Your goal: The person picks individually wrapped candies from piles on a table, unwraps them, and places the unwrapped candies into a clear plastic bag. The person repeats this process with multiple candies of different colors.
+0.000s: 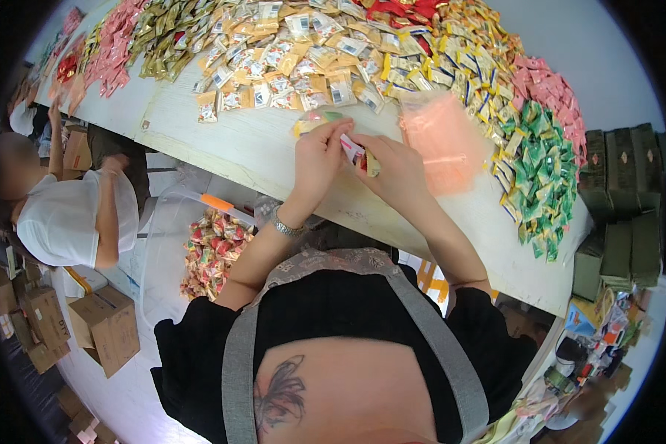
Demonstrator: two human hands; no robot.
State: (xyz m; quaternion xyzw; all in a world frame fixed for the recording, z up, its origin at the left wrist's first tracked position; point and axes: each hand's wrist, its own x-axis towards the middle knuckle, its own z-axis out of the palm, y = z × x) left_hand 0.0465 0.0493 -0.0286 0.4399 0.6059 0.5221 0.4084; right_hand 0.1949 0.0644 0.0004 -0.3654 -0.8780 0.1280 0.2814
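Observation:
My left hand (321, 158) and my right hand (393, 166) meet above the white table (361, 213). Between my fingers is a small pink-and-white packet (351, 147); my right hand also holds red and yellow wrapped pieces (371, 164) against it. A bag with yellow and green wrapped pieces (314, 122) touches or lies just behind my left fingers; how it is held cannot be told. Right of my hands lies a stack of clear orange-tinted plastic bags (441, 141). Beyond them spread white-and-tan packets (302, 72), yellow-and-white packets (469, 69) and green packets (543, 177).
Pink packets (555, 91) edge the far right; olive packets (166, 39) lie far left. A clear plastic tub (158, 250) of wrapped sweets (216, 247) stands below the table's left edge. A co-worker in white (61, 219) is at left, near cardboard boxes (108, 327). Dark boxes (616, 222) stand right.

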